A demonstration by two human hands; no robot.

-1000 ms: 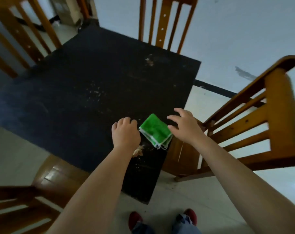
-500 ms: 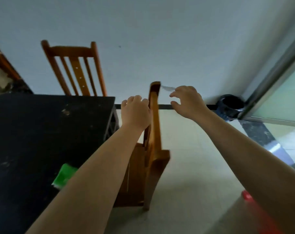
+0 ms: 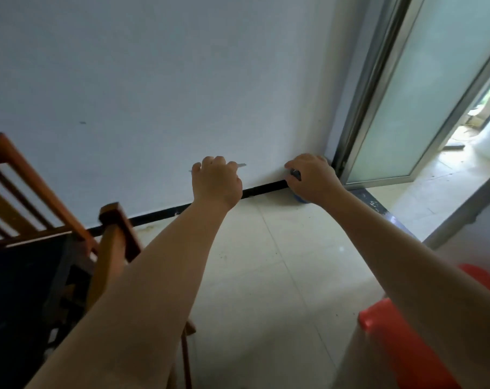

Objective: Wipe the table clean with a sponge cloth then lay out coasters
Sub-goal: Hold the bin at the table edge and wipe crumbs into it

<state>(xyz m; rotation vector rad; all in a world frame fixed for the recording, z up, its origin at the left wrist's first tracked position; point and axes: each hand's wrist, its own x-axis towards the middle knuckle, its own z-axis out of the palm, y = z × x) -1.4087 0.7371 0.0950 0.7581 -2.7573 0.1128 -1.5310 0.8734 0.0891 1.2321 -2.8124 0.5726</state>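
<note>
Two hands reach out with fingers curled: left hand [image 3: 216, 183], right hand [image 3: 311, 177]; anything held is hidden. Only the black table [image 3: 19, 282] corner shows, cut off at left.

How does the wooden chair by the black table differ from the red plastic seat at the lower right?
The wooden chair is brown; the red plastic seat is bright red. The chair stands at the left, against the black table; the seat stands at the right, apart from it. The chair has a tall back; the seat shows only a flat top. Both are on the pale tiled floor.
</note>
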